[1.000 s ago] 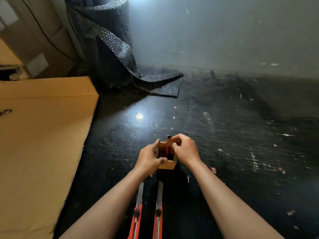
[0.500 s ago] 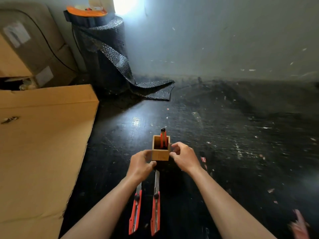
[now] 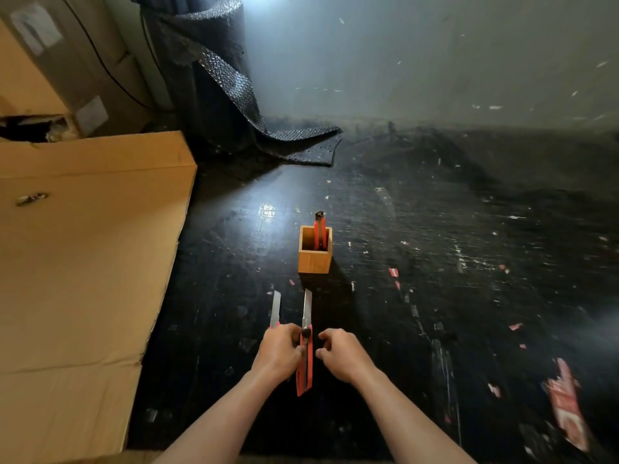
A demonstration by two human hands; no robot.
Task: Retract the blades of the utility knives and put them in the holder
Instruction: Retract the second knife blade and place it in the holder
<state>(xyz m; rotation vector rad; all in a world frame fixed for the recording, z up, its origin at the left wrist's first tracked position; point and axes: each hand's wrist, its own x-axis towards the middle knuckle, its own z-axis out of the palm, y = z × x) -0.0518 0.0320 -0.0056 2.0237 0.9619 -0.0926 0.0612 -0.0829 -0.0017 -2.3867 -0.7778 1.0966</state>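
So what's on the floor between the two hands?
The head view shows a red knife between the left hand and the right hand, blade out and pointing toward the wooden holder.

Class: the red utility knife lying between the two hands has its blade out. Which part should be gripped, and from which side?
Grip the red handle of the utility knife, approaching from the near end. Its bare blade points away toward the wooden holder, so fingers should stay behind the black slider knob.

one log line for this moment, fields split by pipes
holder: one knife in | left hand: gripping right knife, blade out | right hand: open beside it | left knife: on floor, blade out
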